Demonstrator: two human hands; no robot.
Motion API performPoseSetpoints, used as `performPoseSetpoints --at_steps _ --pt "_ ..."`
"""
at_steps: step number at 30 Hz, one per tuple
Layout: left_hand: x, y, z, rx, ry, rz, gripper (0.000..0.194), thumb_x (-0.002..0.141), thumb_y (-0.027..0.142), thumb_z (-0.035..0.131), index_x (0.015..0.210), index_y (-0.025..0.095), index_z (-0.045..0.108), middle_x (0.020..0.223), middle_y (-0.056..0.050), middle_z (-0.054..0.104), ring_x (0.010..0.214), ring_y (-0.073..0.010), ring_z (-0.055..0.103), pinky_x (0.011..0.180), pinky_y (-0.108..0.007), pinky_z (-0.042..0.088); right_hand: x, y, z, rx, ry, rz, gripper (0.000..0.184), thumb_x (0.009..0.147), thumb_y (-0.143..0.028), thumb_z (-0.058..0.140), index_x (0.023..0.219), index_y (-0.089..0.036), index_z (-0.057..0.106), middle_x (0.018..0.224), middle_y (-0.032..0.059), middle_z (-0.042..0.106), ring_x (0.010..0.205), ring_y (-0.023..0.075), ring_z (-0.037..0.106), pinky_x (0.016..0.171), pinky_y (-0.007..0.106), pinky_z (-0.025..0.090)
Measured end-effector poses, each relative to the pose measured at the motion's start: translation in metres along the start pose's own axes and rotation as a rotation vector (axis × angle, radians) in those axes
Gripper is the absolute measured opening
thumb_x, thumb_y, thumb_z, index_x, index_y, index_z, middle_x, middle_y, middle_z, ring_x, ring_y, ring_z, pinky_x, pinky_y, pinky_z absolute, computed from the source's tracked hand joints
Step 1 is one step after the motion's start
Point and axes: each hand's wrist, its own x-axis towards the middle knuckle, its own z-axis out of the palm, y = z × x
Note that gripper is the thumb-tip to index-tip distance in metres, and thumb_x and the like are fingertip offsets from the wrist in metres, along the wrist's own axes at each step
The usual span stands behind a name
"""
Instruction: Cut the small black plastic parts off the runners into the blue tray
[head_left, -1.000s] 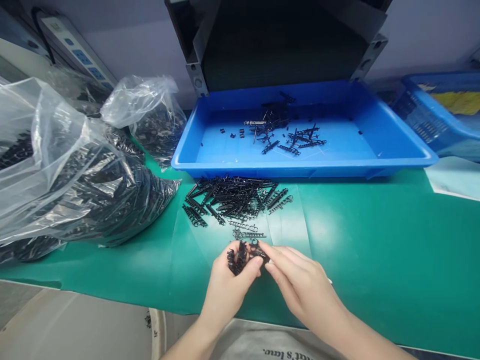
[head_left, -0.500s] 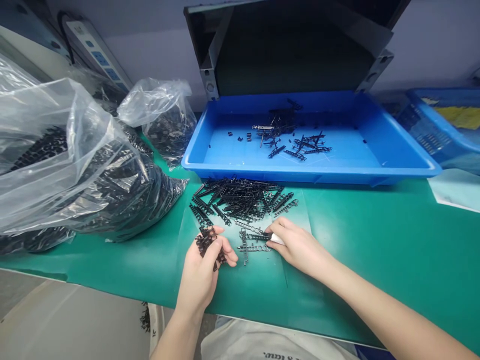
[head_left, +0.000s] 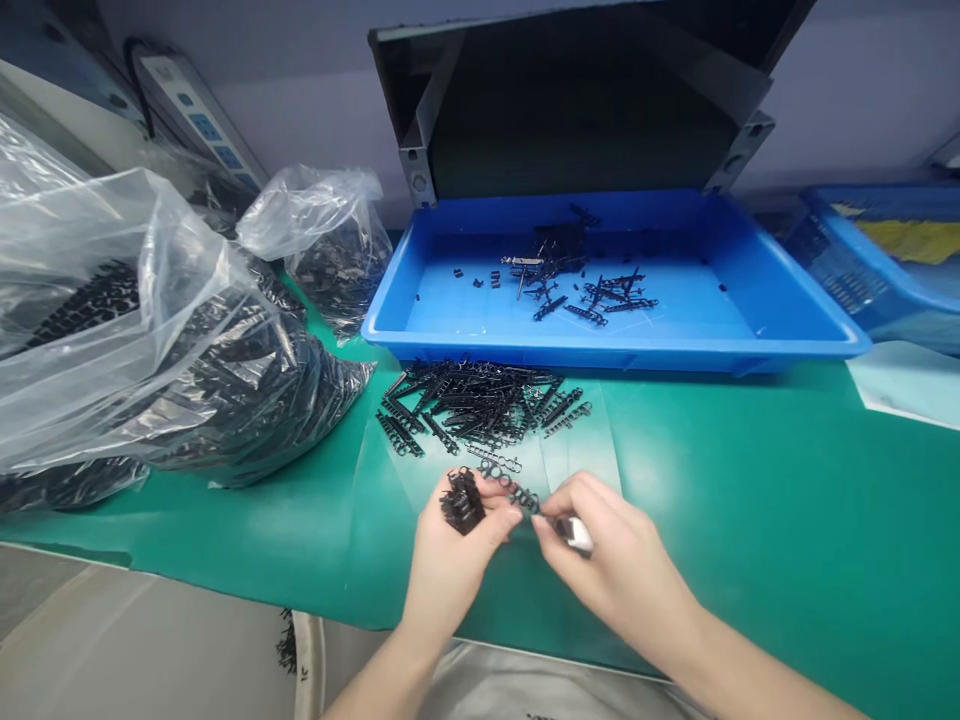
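My left hand [head_left: 454,570] is closed around a bundle of black plastic strips [head_left: 463,500], and its thumb and fingers also pinch a single black ringed strip [head_left: 517,492] that slants towards my right hand [head_left: 619,555]. That hand is closed on a small white object [head_left: 576,534], its kind mostly hidden by the fingers. Its fingertips are at the right end of the single strip; whether they grip it, I cannot tell. Just beyond both hands lies a pile of similar strips [head_left: 491,400], with one loose strip [head_left: 493,458] at its near edge.
A blue tray [head_left: 615,352] with black strips and small bits stands behind the pile. Clear plastic bags [head_left: 247,370] of black parts fill the left side. A blue basket [head_left: 832,250] is at the right. A white bin [head_left: 150,640] stands below the green table's [head_left: 750,480] front edge.
Strips that lay between my hands are off the table; one is now held up in my left fingers. Both hands have come together, the left moving right.
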Motion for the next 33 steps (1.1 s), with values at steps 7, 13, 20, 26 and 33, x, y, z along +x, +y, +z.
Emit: performPoseSetpoints --at_steps 7,13,20,26,33 --pt "-0.008 0.004 0.019 -0.009 -0.005 -0.028 0.023 0.069 0.021 0.062 0.088 0.020 0.049 0.060 0.005 0.057 0.055 -0.0101 0.054 0.050 -0.018 0.042 -0.009 -0.014 -0.007 0.133 -0.096 0.055 0.014 0.084 -0.020 0.042 0.070 -0.022 0.043 0.064 -0.0027 0.054 0.050 0.0110 0.050 0.044 0.022 0.039" --pt "-0.008 0.004 0.014 -0.007 -0.113 -0.043 0.012 0.075 0.026 0.055 0.079 0.016 0.050 0.053 0.006 0.047 0.040 -0.0051 0.037 0.042 -0.019 0.030 0.001 -0.002 -0.024 0.024 -0.165 0.053 0.025 0.090 -0.026 0.032 0.106 -0.019 0.050 0.098 0.0063 0.061 0.085 0.0185 0.060 0.064 0.032 0.050" --pt "-0.009 0.006 0.013 0.076 -0.166 -0.034 0.014 0.078 0.028 0.051 0.070 0.018 0.046 0.045 0.008 0.037 0.036 -0.0054 0.029 0.041 -0.020 0.025 0.001 0.002 -0.018 -0.142 -0.163 -0.100 0.031 0.090 -0.022 0.034 0.114 -0.016 0.053 0.101 0.0085 0.064 0.086 0.0214 0.060 0.062 0.034 0.054" --pt "-0.009 0.006 0.011 0.090 -0.187 -0.057 0.009 0.079 0.026 0.050 0.077 0.018 0.048 0.048 0.009 0.038 0.037 -0.0051 0.030 0.040 -0.019 0.025 0.001 0.004 -0.014 -0.134 -0.116 -0.130 0.031 0.090 -0.021 0.035 0.110 -0.013 0.057 0.094 0.0075 0.067 0.078 0.0213 0.060 0.056 0.033 0.053" --pt "-0.009 0.007 0.011 0.093 -0.198 -0.065 0.009 0.078 0.026 0.050 0.079 0.017 0.050 0.047 0.008 0.039 0.036 -0.0046 0.030 0.040 -0.018 0.026 0.000 0.002 -0.015 -0.070 -0.119 -0.125 0.032 0.090 -0.020 0.035 0.111 -0.011 0.057 0.094 0.0080 0.067 0.079 0.0211 0.062 0.059 0.034 0.053"
